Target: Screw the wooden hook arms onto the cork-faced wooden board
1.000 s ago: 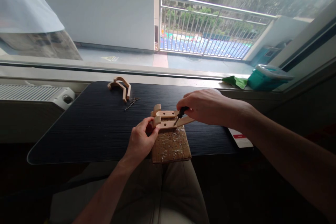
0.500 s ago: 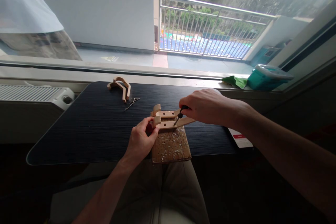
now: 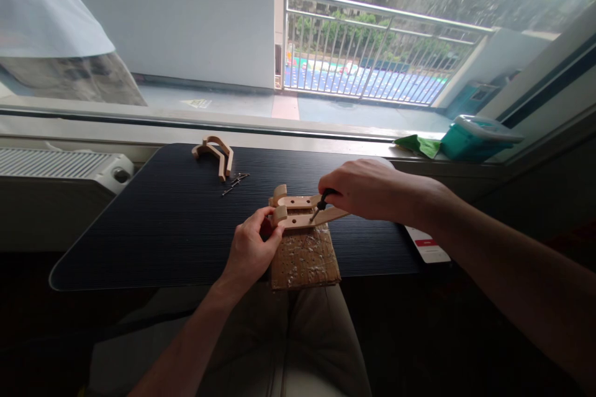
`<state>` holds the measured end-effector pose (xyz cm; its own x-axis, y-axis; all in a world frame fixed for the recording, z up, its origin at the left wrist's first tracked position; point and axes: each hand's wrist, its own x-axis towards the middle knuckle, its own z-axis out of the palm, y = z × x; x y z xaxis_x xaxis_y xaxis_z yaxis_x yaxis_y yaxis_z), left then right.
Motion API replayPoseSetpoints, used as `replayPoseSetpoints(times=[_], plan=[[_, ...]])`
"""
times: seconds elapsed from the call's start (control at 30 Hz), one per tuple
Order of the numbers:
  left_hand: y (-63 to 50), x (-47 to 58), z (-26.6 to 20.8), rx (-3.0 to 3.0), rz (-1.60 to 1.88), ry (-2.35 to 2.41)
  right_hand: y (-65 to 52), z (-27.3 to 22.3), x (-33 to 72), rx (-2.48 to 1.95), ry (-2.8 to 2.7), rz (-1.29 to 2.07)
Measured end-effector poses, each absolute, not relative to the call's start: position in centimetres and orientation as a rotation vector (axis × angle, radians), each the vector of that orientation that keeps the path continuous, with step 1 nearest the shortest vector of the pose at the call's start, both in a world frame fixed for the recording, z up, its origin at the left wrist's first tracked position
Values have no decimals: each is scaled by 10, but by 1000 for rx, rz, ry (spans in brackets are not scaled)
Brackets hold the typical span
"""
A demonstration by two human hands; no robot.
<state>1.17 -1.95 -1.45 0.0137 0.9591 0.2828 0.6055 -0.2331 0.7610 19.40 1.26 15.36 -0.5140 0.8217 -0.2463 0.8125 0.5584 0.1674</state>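
Note:
My right hand [image 3: 358, 189] is closed round the dark handle of a screwdriver [image 3: 321, 204]. Its metal tip points down at a hole in a light wooden hook [image 3: 302, 221]. Thumb and fingers of my left hand [image 3: 255, 242] pinch the curled end of that hook. A second wooden hook [image 3: 298, 201] lies alongside, just beyond it. Both hooks rest on a brown board [image 3: 305, 260] that is pitted with holes and looks wrapped in clear film. My right hand hides the far ends of the hooks.
Two more curved wooden pieces [image 3: 218, 155] stand at the back left of the black table [image 3: 162, 223], near several loose screws [image 3: 236, 182]. A phone [image 3: 428, 245] lies at the right edge. On the sill are a teal box [image 3: 477, 139] and green cloth [image 3: 421, 146]. Behind the glass stands a person [image 3: 56, 18].
Both hands keep the same places on the hook and the screwdriver. The whole view has shifted very slightly; nothing was taken up or let go.

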Motion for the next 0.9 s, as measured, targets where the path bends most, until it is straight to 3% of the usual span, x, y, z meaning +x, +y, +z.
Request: replayPoseSetpoints(times=[0.9], plan=[[-20,12,-15,1864,1102,1603,11,154,195,1385,2438,96]])
